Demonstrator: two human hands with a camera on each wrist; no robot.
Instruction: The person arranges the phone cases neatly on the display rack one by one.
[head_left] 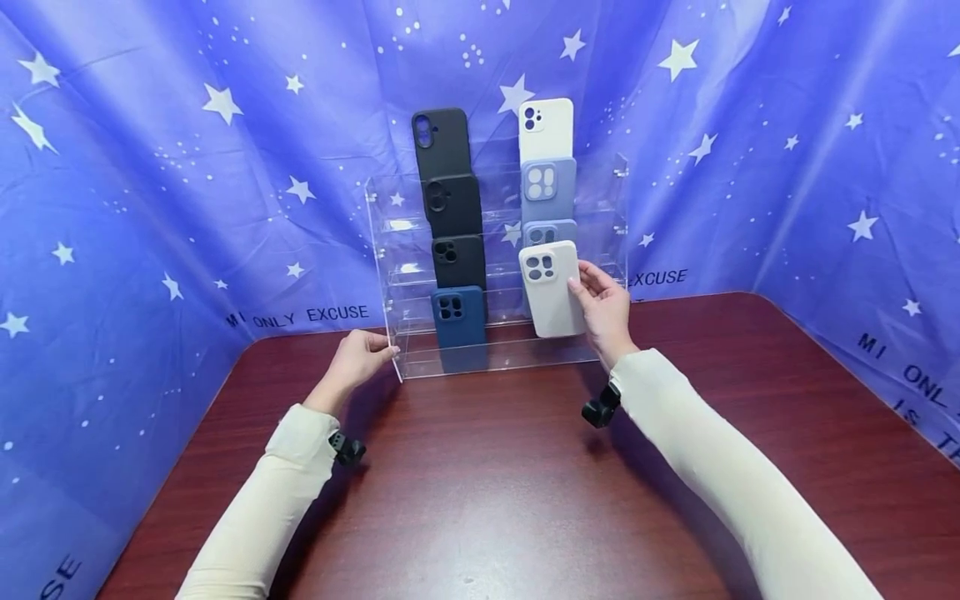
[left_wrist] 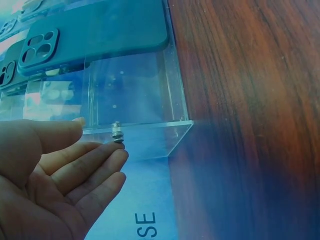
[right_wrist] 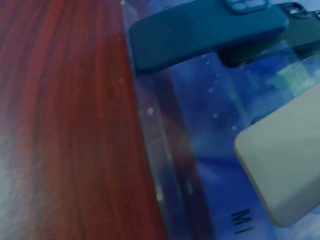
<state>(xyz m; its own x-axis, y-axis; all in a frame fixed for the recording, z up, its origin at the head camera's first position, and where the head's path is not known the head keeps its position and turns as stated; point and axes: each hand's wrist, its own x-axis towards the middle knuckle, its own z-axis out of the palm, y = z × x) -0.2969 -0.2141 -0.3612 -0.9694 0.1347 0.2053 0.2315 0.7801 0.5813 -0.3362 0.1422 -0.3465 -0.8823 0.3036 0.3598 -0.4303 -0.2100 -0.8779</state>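
My right hand [head_left: 606,307] pinches a white phone case [head_left: 553,292] by its right edge, in front of the right column of a clear acrylic display rack [head_left: 510,357]. That case's lower end [right_wrist: 282,160] shows in the right wrist view, where the hand is out of sight. At the rack's left side panel, my left hand [head_left: 360,360] holds the front edge between thumb and fingers. In the left wrist view its fingertips [left_wrist: 117,150] lie beside a metal screw [left_wrist: 117,132] on the panel. A dark blue case [head_left: 459,325] stands in the rack's lowest left tier.
Three black cases [head_left: 457,262] rise above the blue one in tiers. On the right stand a white case [head_left: 555,137] and two light blue cases [head_left: 557,200], the lower partly hidden. Behind the reddish-brown table [head_left: 480,500] hangs a blue star-printed curtain [head_left: 300,108].
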